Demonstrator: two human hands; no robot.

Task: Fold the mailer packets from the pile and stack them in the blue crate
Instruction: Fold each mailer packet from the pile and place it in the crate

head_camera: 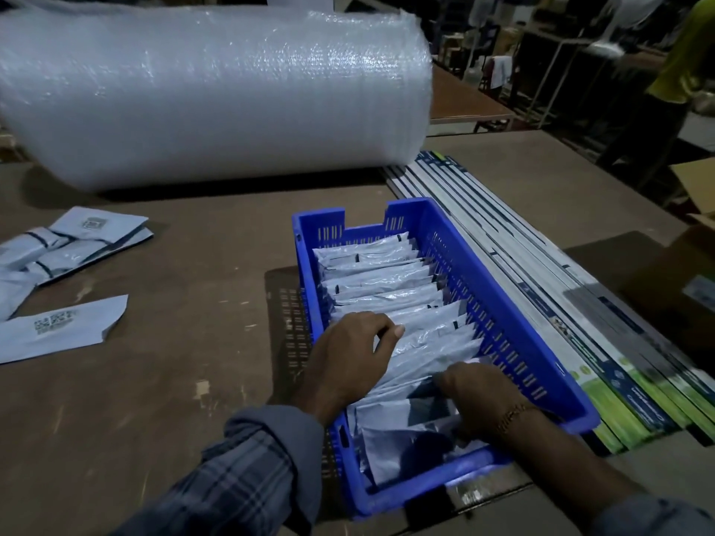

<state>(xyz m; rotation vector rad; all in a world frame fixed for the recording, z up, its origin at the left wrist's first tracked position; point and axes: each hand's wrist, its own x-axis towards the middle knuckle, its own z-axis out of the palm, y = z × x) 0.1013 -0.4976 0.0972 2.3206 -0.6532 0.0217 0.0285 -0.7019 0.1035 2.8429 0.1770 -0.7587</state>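
Both hands are in the blue crate, which is packed with folded mailer packets; left hand rests curled on the row, right hand has fingers tucked between packets; the unfolded pile sits on the table, far left, by a big bubble wrap roll.

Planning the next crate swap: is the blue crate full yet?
Nearly full. Folded mailer packets stand in a row along the whole blue crate; both hands are in its near end.

Both hands press on folded packets filed in the blue crate: left hand curled over them, right hand nearer the table's near edge.
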